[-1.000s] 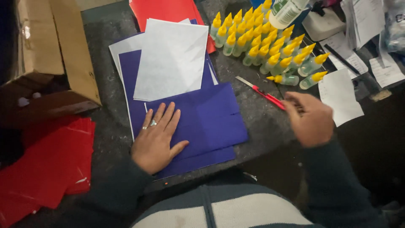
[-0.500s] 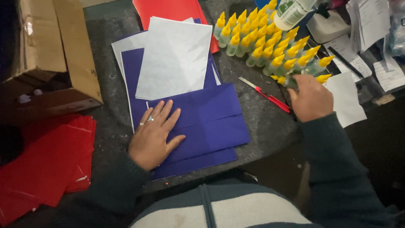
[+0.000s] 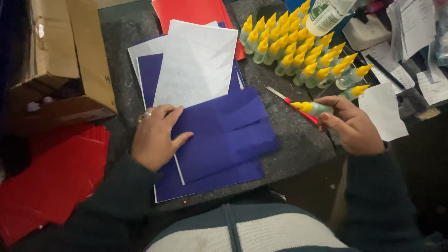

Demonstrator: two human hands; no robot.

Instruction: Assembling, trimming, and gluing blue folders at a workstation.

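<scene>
Pinching a yellow-capped glue bottle (image 3: 311, 108), right hand (image 3: 353, 126); left hand (image 3: 155, 136) spread on blue sheets (image 3: 224, 140)

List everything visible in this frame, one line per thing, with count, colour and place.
blue paper sheets: several, dark blue, stacked at table centre
white sheet: one, on top of the blue stack, far side
red sheets on table: a few, far edge
red sheets at left: a pile, below the box
cardboard box: one, brown, far left
glue bottles: many, yellow caps, clustered upper right
held glue bottle: one, yellow cap
red-handled cutter: one, beside the bottles
paper slips: several, white, far right
left hand: flat on blue sheets
right hand: grips the held bottle
</scene>
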